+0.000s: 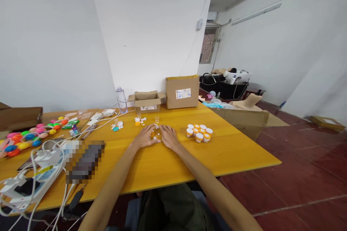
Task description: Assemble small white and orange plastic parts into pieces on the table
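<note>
My left hand [145, 136] rests on the table with its fingers stretched forward and the thumb spread to the right. Opposite it, my right hand [169, 137] lies palm down, fingers reaching forward. Between the two are small white pieces [155, 138] and an orange piece [152, 134], partly hidden by the left hand. A small clear cup [157, 119] stands just beyond the fingertips. Farther left lie more white pieces [143, 119] with an orange ring [137, 123]. Several small jars [199, 136] with white and orange lids are grouped right of my right hand.
Behind the parts stand an open cardboard box [148, 103], a larger closed box [182, 92] and a clear bottle [121, 100]. Cables and a power strip [40, 184] cover the left side, with colourful balls [24, 139] beyond. A teal ring [116, 129] lies with white pieces.
</note>
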The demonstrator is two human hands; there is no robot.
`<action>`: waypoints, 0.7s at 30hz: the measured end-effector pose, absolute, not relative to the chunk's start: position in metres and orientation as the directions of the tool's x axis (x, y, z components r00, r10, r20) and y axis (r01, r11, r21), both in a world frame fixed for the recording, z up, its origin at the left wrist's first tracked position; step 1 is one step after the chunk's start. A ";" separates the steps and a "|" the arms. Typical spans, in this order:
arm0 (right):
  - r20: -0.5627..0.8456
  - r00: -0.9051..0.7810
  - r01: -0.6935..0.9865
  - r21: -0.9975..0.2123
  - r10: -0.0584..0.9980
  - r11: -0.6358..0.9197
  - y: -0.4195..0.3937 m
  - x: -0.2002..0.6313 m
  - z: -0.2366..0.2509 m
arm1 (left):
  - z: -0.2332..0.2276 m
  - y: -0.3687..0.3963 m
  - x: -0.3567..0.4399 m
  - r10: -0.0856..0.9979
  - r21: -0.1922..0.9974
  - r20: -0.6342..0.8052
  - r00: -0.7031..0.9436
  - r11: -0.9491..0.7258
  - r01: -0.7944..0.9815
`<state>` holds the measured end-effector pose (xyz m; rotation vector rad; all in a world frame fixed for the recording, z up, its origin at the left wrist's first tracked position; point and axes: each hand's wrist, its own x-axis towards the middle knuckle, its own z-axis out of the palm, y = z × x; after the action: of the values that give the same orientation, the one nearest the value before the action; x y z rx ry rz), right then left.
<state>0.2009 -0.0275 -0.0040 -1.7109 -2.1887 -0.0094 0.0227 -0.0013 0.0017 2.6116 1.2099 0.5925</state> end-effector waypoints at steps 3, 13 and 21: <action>0.296 -0.210 0.932 -0.226 0.932 0.282 -0.027 0.201 -0.005 | 0.004 -0.003 0.024 0.763 0.335 0.263 0.591 -0.646 0.685; 0.423 -0.267 0.879 -0.260 0.866 0.398 -0.030 0.206 -0.009 | 0.002 -0.005 0.023 0.757 0.322 0.292 0.585 -0.654 0.685; 0.358 -0.344 0.894 -0.157 0.868 0.419 -0.046 0.203 -0.005 | 0.002 -0.013 0.018 0.749 0.299 0.364 0.553 -0.656 0.693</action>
<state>0.2027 -0.0457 -0.0053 -1.5062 -2.2938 -0.0926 0.0182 -0.0130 0.0025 2.6605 1.2410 0.7117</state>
